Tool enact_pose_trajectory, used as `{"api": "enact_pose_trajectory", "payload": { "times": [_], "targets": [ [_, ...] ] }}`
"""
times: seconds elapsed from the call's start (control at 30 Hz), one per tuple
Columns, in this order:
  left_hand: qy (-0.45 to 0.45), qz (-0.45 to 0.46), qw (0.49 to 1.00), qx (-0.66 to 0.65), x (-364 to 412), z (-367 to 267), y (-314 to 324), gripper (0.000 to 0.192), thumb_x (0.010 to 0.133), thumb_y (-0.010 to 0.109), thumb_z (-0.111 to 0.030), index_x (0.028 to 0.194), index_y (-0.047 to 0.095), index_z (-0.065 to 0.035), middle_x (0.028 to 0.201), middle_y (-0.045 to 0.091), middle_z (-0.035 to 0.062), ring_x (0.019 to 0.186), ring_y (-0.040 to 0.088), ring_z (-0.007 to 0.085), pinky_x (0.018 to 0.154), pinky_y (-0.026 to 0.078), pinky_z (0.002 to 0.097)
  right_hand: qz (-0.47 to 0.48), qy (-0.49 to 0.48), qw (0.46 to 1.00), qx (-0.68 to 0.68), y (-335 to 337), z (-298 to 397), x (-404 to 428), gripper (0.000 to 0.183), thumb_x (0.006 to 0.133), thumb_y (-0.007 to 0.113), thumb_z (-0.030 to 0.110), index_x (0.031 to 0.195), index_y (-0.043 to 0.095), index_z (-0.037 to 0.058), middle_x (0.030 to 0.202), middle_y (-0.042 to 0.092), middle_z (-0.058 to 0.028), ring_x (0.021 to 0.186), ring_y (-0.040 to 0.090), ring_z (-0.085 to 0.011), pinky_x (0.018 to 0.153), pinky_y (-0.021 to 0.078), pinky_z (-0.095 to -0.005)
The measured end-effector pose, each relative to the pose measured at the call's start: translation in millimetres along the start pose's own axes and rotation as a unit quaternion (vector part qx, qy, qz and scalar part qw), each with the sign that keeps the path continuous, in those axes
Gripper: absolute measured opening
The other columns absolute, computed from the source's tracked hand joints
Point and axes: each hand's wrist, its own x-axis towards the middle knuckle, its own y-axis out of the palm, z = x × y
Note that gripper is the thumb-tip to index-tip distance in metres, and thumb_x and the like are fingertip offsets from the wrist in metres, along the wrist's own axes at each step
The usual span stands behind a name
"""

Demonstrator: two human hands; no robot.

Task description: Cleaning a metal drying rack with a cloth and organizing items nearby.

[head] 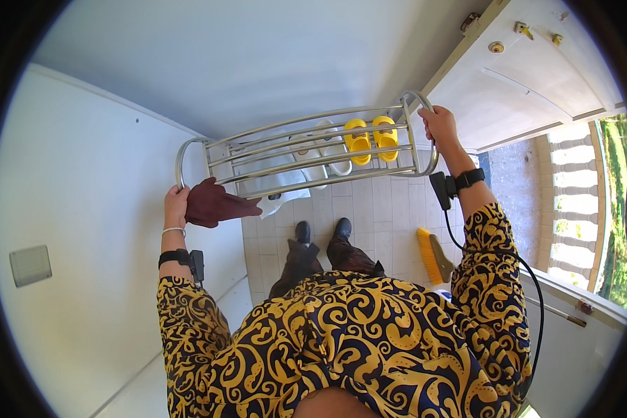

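A metal shoe rack (313, 151) with tubular bars stretches across the space before me. My left hand (176, 206) grips its curved left end and also holds a dark maroon cloth (217, 204), which hangs beside the lower bar. At the other end, my right hand (440, 125) is closed around the curved tube. Through the bars I see a pair of yellow clogs (358, 142) and, left of them, white clogs (339, 157). A pale plastic bag (279, 206) lies under the rack's left part. Whether the shoes rest on a lower shelf or the floor, I cannot tell.
White walls stand ahead and at the left, where a switch plate (30, 265) is fixed. A panelled door (533, 78) is at the upper right, with a balustrade (575, 193) outside. A broom head with orange bristles (429, 256) is on the tiled floor (381, 209).
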Motion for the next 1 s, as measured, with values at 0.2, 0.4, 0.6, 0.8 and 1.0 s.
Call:
{"api": "enact_pose_trajectory", "payload": {
  "times": [0.2,0.4,0.6,0.8,1.0],
  "targets": [
    [0.025,-0.012,0.999,0.015,4,4,-9,0.015,0.078,0.054,-0.013,0.084,0.057,0.0009,0.070,0.054,0.0013,0.062,0.047,0.0091,0.057,0.041,0.0239,-0.004,-0.017,1.000,-0.008,1,-12,1,0.019,0.069,0.057,0.014,0.058,0.050,0.0000,0.045,0.043,-0.0030,0.034,0.040,-0.0114,0.033,0.0331,-0.0261],
    [0.009,-0.020,1.000,-0.006,0,0,1,0.016,0.078,0.053,-0.013,0.086,0.057,0.0016,0.071,0.055,0.0022,0.063,0.049,0.0099,0.058,0.041,0.0238,-0.003,-0.035,0.999,-0.041,-4,-25,15,0.021,0.071,0.057,0.014,0.056,0.048,0.0019,0.045,0.042,-0.0029,0.033,0.038,-0.0107,0.033,0.0313,-0.0249],
    [0.023,-0.010,1.000,0.010,3,-9,9,0.018,0.078,0.053,-0.013,0.088,0.057,0.0017,0.072,0.055,0.0022,0.065,0.049,0.0101,0.060,0.042,0.0241,-0.017,-0.037,0.997,-0.059,-10,-35,28,0.021,0.072,0.058,0.013,0.057,0.047,0.0040,0.046,0.041,-0.0011,0.035,0.036,-0.0091,0.033,0.0307,-0.0235],
    [0.029,-0.020,0.998,0.048,5,-22,15,0.019,0.079,0.053,-0.014,0.088,0.057,0.0017,0.074,0.056,0.0027,0.067,0.049,0.0099,0.062,0.041,0.0245,-0.016,-0.037,0.997,-0.059,-15,-33,34,0.021,0.073,0.057,0.017,0.060,0.049,0.0023,0.049,0.045,-0.0035,0.036,0.040,-0.0100,0.035,0.0343,-0.0240],
    [0.122,-0.057,0.970,0.202,-12,-35,25,0.033,0.077,0.053,-0.015,0.105,0.052,0.0009,0.080,0.057,0.0051,0.067,0.051,0.0133,0.065,0.042,0.0271,-0.109,-0.175,0.940,-0.270,-26,-23,24,0.068,0.069,0.066,0.039,0.119,0.042,-0.0001,0.095,0.056,-0.0186,0.087,0.055,-0.0253,0.075,0.0445,-0.0336]
  ]
}}
